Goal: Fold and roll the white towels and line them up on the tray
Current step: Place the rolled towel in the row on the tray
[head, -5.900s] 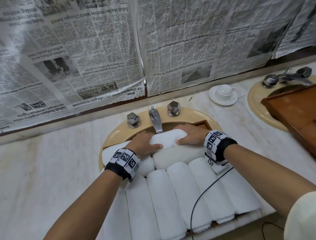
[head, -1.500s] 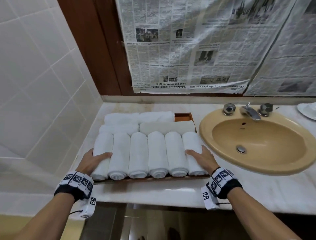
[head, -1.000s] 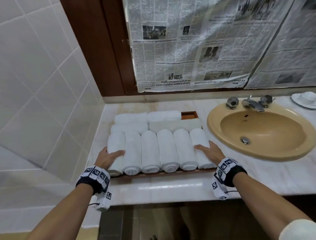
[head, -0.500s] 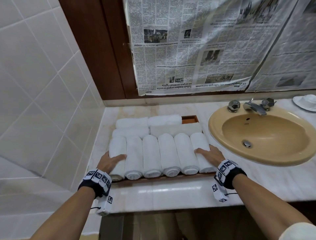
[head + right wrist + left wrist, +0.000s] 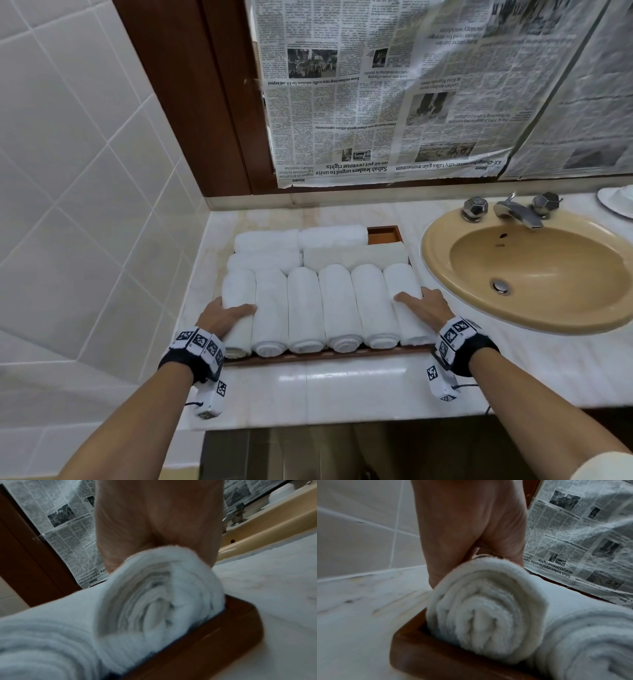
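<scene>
A wooden tray (image 5: pixel 383 235) sits on the marble counter (image 5: pixel 342 387), just left of the beige sink (image 5: pixel 534 274), and it is packed with rolled white towels. Six rolls lie side by side in the row of the tray farthest from the wall, their spiral ends facing the counter's front edge; beyond them, toward the wall, four more rolls lie crosswise in two pairs. Only the tray corner nearest the sink's taps shows bare wood.

The left hand (image 5: pixel 219 317) is at the tray's side away from the sink. Its thumb lies across the top of the leftmost towel roll (image 5: pixel 238 291) while the fingers go down along the tray's outer side (the left wrist view shows the palm against that roll (image 5: pixel 481 615), with the tray's wooden corner (image 5: pixel 412 653) below); whether the fingers curl round the tray's edge cannot be told.

The right hand (image 5: pixel 426 308) mirrors it on the tray's sink side: its thumb rests straight on the rightmost towel roll (image 5: pixel 404 298), and the other fingers drop beside the tray, out of sight. In the right wrist view the palm presses against that roll (image 5: pixel 159 612) above the tray's rim (image 5: pixel 223 632), so a grip on the tray cannot be confirmed there either.

Behind the tray, sheets of newspaper (image 5: pixel 394 85) hang upside down over the wall above the counter, next to a dark wooden frame (image 5: pixel 191 85). A chrome faucet (image 5: pixel 513 210) stands at the sink's wall side, and white tiles (image 5: pixel 68 154) cover the wall on the tray's far side from the sink.
</scene>
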`<move>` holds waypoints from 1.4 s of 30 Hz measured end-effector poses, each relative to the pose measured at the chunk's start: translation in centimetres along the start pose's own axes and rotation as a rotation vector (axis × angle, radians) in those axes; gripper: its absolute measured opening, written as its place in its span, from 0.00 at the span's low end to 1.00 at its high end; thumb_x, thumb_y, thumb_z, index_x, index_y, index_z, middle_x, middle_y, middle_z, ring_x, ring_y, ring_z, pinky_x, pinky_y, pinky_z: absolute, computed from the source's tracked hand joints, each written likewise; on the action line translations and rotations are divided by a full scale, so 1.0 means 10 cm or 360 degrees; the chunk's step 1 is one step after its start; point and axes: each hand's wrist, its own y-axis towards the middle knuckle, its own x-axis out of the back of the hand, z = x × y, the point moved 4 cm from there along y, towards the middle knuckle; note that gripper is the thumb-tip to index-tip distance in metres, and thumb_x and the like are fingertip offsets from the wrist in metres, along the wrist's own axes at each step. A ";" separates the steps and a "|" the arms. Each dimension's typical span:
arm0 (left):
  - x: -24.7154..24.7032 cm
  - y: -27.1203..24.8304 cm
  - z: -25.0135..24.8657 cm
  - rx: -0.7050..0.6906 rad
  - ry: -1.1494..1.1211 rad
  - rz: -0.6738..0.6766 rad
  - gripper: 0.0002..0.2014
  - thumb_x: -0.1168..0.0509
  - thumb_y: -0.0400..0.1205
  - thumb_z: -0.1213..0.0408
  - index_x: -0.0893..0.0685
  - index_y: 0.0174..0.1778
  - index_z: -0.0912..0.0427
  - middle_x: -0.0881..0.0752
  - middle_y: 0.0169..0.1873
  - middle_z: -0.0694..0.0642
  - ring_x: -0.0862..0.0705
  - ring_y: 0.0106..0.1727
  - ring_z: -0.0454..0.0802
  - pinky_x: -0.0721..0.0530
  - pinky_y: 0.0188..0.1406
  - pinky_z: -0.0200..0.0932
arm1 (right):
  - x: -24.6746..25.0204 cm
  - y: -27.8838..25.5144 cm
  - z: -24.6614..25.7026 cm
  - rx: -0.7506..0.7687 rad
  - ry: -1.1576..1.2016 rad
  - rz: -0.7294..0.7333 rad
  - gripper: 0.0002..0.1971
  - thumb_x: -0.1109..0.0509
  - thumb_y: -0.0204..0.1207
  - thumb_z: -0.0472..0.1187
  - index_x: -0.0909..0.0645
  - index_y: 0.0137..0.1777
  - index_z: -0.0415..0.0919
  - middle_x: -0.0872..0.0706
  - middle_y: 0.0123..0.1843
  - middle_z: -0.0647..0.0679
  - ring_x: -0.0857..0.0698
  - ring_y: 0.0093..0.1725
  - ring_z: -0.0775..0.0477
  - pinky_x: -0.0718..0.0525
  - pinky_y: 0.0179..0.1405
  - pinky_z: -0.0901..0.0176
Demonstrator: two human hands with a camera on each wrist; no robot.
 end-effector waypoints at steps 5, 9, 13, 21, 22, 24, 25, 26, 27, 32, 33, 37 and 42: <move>-0.03 -0.15 0.09 -0.0132 0.0137 -0.0071 0.51 0.30 0.59 0.30 0.27 0.74 0.57 0.18 0.66 0.59 0.18 0.62 0.59 0.19 0.61 0.55 | 0.00 -0.35 -0.08 0.0162 0.0017 -0.0027 0.35 0.27 0.70 0.65 0.23 0.68 0.42 0.18 0.65 0.41 0.17 0.59 0.44 0.18 0.64 0.43; -0.08 -0.34 0.12 -0.0439 0.0277 -0.0282 0.33 0.26 0.78 0.47 0.28 0.73 0.59 0.20 0.67 0.60 0.21 0.64 0.58 0.21 0.58 0.51 | -0.09 -0.70 -0.19 0.0361 -0.0268 -0.0256 0.39 0.33 0.81 0.57 0.43 0.85 0.38 0.41 0.85 0.40 0.39 0.82 0.40 0.38 0.81 0.46; -0.22 -0.49 0.13 -0.0477 0.0264 -0.0307 0.26 0.31 0.84 0.59 0.29 0.76 0.61 0.19 0.67 0.60 0.24 0.58 0.50 0.26 0.53 0.44 | -0.29 -0.69 -0.09 0.0454 -0.0355 -0.0291 0.41 0.40 0.84 0.60 0.54 0.87 0.40 0.51 0.88 0.43 0.45 0.85 0.42 0.42 0.83 0.44; -0.10 -0.22 0.00 -0.0382 0.0451 -0.0224 0.43 0.29 0.75 0.40 0.34 0.80 0.61 0.27 0.76 0.64 0.27 0.74 0.63 0.25 0.69 0.58 | -0.18 -0.54 0.16 0.0519 -0.0710 -0.0475 0.35 0.36 0.80 0.60 0.38 0.79 0.40 0.35 0.81 0.41 0.28 0.72 0.35 0.24 0.66 0.41; -0.12 -0.17 0.00 -0.0371 0.0480 -0.0191 0.49 0.29 0.73 0.35 0.39 0.83 0.59 0.31 0.80 0.63 0.30 0.78 0.62 0.28 0.74 0.61 | -0.19 -0.49 0.22 0.0516 -0.0651 -0.0423 0.36 0.36 0.80 0.60 0.40 0.80 0.40 0.38 0.82 0.42 0.29 0.74 0.34 0.25 0.67 0.41; -0.16 -0.08 0.00 -0.0354 0.0538 -0.0130 0.55 0.30 0.71 0.30 0.44 0.86 0.58 0.35 0.82 0.60 0.33 0.80 0.60 0.31 0.78 0.62 | -0.26 -0.43 0.29 0.0507 -0.0620 -0.0334 0.38 0.38 0.81 0.60 0.46 0.84 0.41 0.46 0.86 0.43 0.34 0.79 0.34 0.28 0.73 0.40; -0.16 -0.06 0.01 -0.0362 0.0546 -0.0121 0.56 0.31 0.68 0.27 0.43 0.85 0.56 0.33 0.81 0.60 0.32 0.79 0.60 0.30 0.77 0.63 | -0.29 -0.42 0.30 0.0499 -0.0649 -0.0315 0.39 0.40 0.82 0.60 0.49 0.85 0.42 0.50 0.88 0.45 0.38 0.81 0.35 0.31 0.75 0.41; -0.15 -0.03 0.01 -0.0386 0.0560 -0.0123 0.56 0.32 0.67 0.26 0.41 0.84 0.56 0.31 0.80 0.59 0.30 0.78 0.60 0.28 0.76 0.63 | -0.31 -0.41 0.31 0.0497 -0.0677 -0.0310 0.39 0.42 0.83 0.60 0.51 0.86 0.42 0.52 0.88 0.46 0.41 0.83 0.37 0.33 0.77 0.41; -0.13 -0.04 0.00 -0.0418 0.0582 -0.0106 0.54 0.31 0.69 0.27 0.40 0.84 0.55 0.30 0.80 0.58 0.29 0.77 0.60 0.28 0.75 0.63 | -0.32 -0.40 0.31 0.0495 -0.0691 -0.0306 0.39 0.43 0.84 0.60 0.53 0.87 0.42 0.54 0.89 0.46 0.43 0.84 0.38 0.35 0.78 0.42; -0.05 -0.10 0.00 -0.0553 0.0660 -0.0061 0.44 0.34 0.79 0.36 0.41 0.86 0.54 0.30 0.81 0.57 0.27 0.77 0.61 0.29 0.75 0.57 | -0.29 -0.41 0.30 0.0473 -0.0843 -0.0231 0.40 0.47 0.83 0.65 0.56 0.87 0.44 0.57 0.89 0.48 0.51 0.86 0.41 0.41 0.81 0.40; -0.05 -0.13 0.00 -0.0594 0.0668 -0.0092 0.46 0.36 0.78 0.31 0.41 0.85 0.54 0.31 0.81 0.58 0.29 0.78 0.62 0.30 0.75 0.58 | -0.29 -0.44 0.31 0.0490 -0.0918 -0.0266 0.41 0.48 0.82 0.67 0.56 0.87 0.45 0.57 0.89 0.48 0.52 0.87 0.42 0.43 0.81 0.39; -0.29 -0.32 -0.10 -0.0820 0.1017 -0.0239 0.51 0.47 0.72 0.21 0.48 0.87 0.45 0.50 0.88 0.51 0.48 0.87 0.55 0.45 0.82 0.65 | -0.50 -0.64 0.48 0.0759 -0.0949 -0.0284 0.43 0.50 0.80 0.70 0.56 0.88 0.47 0.56 0.89 0.50 0.54 0.87 0.46 0.51 0.85 0.41; -0.71 -0.45 -0.18 -0.0909 0.1420 -0.0035 0.50 0.51 0.68 0.16 0.53 0.85 0.32 0.59 0.87 0.40 0.58 0.88 0.48 0.63 0.81 0.71 | -0.88 -0.78 0.56 0.0908 -0.1034 -0.0172 0.42 0.56 0.78 0.72 0.56 0.87 0.53 0.58 0.89 0.55 0.60 0.87 0.46 0.53 0.84 0.43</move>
